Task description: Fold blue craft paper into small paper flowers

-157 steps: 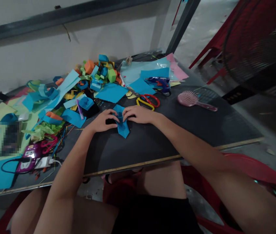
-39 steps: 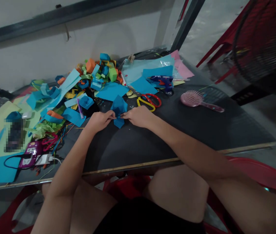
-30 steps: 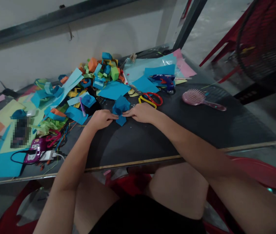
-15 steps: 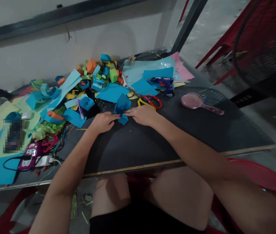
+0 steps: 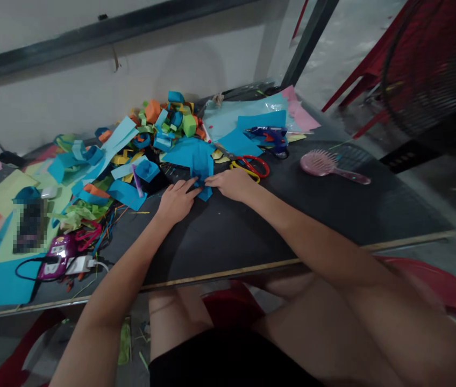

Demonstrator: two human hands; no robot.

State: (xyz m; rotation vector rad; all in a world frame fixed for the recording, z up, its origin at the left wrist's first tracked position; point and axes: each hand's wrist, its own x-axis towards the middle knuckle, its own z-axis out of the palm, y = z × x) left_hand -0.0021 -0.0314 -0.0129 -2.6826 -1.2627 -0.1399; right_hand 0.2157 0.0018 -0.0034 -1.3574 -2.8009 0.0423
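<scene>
A folded piece of blue paper [image 5: 202,161] stands partly raised on the dark tabletop in front of me. At its lower left side, my left hand [image 5: 177,200] grips it with the fingertips. My right hand [image 5: 232,184] has its fingertips closed on the lower right side of the same piece. The fingers hide some of the lower folds. Just behind my right hand lie scissors [image 5: 257,166] with red and yellow handles.
A heap of colourful folded paper pieces [image 5: 163,121] sits at the back. A blue glue gun [image 5: 273,138] and a pink hairbrush [image 5: 322,163] lie to the right. On the left are a purple power adapter [image 5: 59,252] and paper sheets. A fan [image 5: 433,80] stands at right.
The raised part of the blue paper is now straighter and more upright. My left hand has moved slightly right and farther over the paper, its fingers more extended. The right hand stays at the paper's side.
</scene>
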